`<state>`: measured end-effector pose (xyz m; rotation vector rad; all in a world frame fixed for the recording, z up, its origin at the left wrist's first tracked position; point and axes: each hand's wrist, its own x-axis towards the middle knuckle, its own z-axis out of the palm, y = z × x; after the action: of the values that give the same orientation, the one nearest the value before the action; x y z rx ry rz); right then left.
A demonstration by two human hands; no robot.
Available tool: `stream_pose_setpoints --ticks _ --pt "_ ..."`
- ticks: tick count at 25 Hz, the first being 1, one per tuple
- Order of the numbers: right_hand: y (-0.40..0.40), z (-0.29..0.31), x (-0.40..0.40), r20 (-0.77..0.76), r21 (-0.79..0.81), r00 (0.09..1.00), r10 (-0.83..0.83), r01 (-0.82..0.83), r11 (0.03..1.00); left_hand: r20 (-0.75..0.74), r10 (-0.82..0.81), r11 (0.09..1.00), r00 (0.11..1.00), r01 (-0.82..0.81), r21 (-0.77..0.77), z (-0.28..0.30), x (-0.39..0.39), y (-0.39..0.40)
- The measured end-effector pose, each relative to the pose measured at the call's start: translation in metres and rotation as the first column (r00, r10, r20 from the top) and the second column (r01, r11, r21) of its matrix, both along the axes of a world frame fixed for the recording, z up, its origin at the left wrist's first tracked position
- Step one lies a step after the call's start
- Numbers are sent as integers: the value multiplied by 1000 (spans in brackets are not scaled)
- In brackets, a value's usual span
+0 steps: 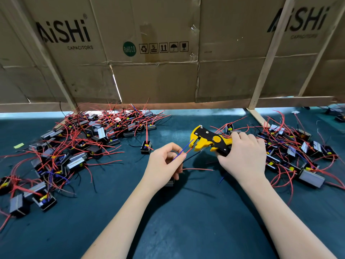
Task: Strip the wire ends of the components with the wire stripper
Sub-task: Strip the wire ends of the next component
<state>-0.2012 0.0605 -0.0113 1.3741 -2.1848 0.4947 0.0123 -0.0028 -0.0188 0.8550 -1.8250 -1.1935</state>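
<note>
Just beyond the left hand's (164, 161) pinching grip, blue wire (183, 149) nears the wire stripper (209, 141) clamped in the right hand (242, 154); next, likely feed its tip between the jaws.

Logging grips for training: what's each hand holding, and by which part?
Right hand grips the wire stripper by its handles; left hand pinches the blue and red wires partway along.

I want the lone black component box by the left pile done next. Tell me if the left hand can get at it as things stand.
Probably not right away: the left hand pinches a blue wire and a red wire. The lone black component box sits apart from the pile on bare green mat, nothing between.
</note>
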Motion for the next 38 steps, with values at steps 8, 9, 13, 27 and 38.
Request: stream_pose_setpoints --ticks 8,9,13,27,38 --pt "3 5 0 -2 66 1000 23 -23 998 31 -25 1000 999 25 -16 -1 0 -1" --pt "3 5 0 2 73 1000 25 -25 997 33 -27 999 999 27 -17 -1 0 -1" --pt "4 6 -2 20 103 999 26 -28 994 38 -29 999 999 30 -13 0 1 -1" --pt "1 8 -2 54 193 995 -87 75 978 33 -78 997 996 78 -3 0 3 -3" --pt "2 -5 -12 65 25 996 -62 61 998 -17 -79 997 997 80 19 0 4 -6"
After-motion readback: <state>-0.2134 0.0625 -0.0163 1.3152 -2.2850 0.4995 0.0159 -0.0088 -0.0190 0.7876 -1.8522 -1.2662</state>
